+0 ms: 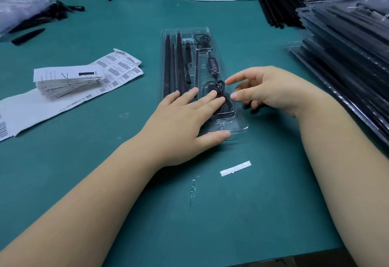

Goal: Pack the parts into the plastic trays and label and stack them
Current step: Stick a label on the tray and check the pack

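Clear plastic tray [235, 126] lies on the green mat [242, 214], black rods [168, 64] in its slots ahead of the fingers. Left hand [181, 123] lies flat, fingers straight, pressing the coiled black cable [219, 98] into the tray's near compartment. Right hand [267, 90] hovers just beside the coil, fingers loosely spread, gripping nothing visible. Barcode label sheets [117, 66] lie left of the fingers, stacked packed trays [347, 41] right.
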Tool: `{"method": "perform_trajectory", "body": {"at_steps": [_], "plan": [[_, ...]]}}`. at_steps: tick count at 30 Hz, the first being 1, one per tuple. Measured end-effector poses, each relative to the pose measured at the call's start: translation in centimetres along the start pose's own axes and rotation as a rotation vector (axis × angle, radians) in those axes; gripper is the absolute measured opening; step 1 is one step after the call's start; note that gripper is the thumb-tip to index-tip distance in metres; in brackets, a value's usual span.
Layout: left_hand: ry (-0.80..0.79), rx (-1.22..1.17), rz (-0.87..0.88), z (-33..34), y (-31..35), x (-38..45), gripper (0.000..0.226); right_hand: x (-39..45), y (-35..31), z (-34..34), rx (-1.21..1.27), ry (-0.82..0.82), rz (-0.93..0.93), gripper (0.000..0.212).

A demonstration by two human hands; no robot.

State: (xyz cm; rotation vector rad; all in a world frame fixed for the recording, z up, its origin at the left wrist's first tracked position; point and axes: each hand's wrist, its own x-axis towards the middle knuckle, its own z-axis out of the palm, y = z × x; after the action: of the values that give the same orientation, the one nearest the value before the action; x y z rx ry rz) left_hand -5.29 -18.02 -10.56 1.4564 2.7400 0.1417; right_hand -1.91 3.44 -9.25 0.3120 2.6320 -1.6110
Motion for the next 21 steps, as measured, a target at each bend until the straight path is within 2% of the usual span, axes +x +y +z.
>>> {"method": "perform_trajectory", "body": {"at_steps": [8,12,14,15,17,18,21], "plan": [[-0.002,0.078,0.017,0.3,-0.1,0.1,0.083,0.0,-0.3,0.0,-0.086,0.019,0.0,0.026],[-0.008,0.11,0.042,0.2,0.1,0.0,0.087,-0.3,-0.5,-0.3,-0.194,0.044,-0.025,0.028],[0.038,-0.029,0.073,-0.4,0.0,-0.2,0.081,-0.2,-0.4,-0.3,-0.199,0.045,-0.027,0.028],[0.116,-0.166,0.072,-0.7,-0.3,-0.4,0.07,-0.2,-0.4,-0.3,-0.194,0.05,-0.023,0.028],[0.349,-0.343,-0.033,-1.5,-1.9,-0.7,0.045,-0.1,-0.4,-0.3,-0.189,0.06,-0.017,0.027],[0.458,-0.318,-0.136,-1.8,-3.2,-0.8,0.038,-0.1,-0.3,-0.3,-0.185,0.058,-0.015,0.027],[0.643,-0.097,-0.533,-2.4,-8.0,-1.6,0.049,-0.1,-0.3,-0.3,-0.173,0.044,-0.007,0.027]]}}
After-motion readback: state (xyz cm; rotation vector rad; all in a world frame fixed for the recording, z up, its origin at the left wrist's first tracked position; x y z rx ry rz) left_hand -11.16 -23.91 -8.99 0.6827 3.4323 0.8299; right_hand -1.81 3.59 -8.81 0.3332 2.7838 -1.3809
